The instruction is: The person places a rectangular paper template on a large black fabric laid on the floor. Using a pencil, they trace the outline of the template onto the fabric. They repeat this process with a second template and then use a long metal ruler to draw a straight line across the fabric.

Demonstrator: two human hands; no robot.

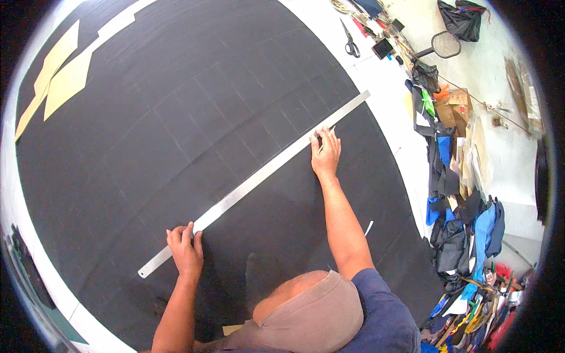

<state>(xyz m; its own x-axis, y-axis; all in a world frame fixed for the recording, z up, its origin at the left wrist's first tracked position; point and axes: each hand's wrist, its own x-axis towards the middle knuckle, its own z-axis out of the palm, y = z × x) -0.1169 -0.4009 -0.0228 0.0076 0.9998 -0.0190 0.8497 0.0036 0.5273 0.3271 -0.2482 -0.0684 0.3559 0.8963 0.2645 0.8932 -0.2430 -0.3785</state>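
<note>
A long metal ruler (pixel 259 176) lies slantwise across a wide sheet of black fabric (pixel 135 159), from lower left to upper right. My left hand (pixel 186 253) grips the ruler near its lower-left end, fingertips on its far edge and thumb on its near edge. Farther up, my right hand (pixel 327 154) holds the ruler with bent fingers near its upper-right end. Something thin and pale shows between the right fingers, too small to name. Faint light lines form a grid on the fabric beyond the ruler.
Pale yellow pattern pieces (pixel 67 85) lie at the far left. Black scissors (pixel 351 46) rest on the white table edge (pixel 321 23) at the back right. A thin white strip (pixel 369 228) lies right of my right forearm. Piled cloth scraps (pixel 453 241) crowd the right side.
</note>
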